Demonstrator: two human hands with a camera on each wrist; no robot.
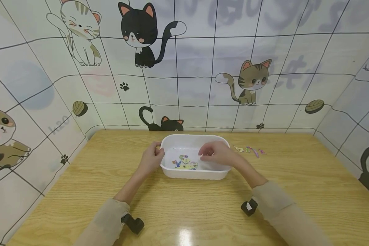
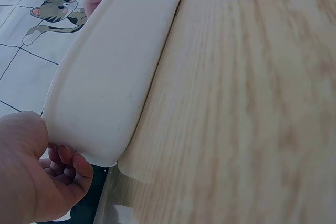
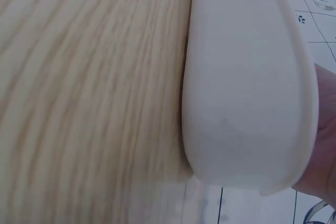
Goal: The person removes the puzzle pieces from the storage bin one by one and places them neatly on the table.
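Note:
A white plastic basin [image 1: 195, 175] with rounded corners stands on the wooden table. My left hand [image 1: 152, 158] grips its left end, thumb at the rim; in the left wrist view the fingers of the left hand [image 2: 50, 169] curl beneath that rim. Inside, on the left half of the floor, lie several small flat colourful cutouts [image 1: 186, 164], mostly yellow with blue and purple. From the right, my right hand [image 1: 217, 153] reaches over the rim into the basin with bent fingers; I cannot tell whether they pinch anything. The basin wall hides most of that hand in the right wrist view.
Several more small colourful pieces [image 1: 254, 151], one a long purple strip, lie on the table [image 1: 184, 201] to the right of the basin. A cloth with cat drawings [image 1: 196, 85] hangs behind the table's far edge and along both sides.

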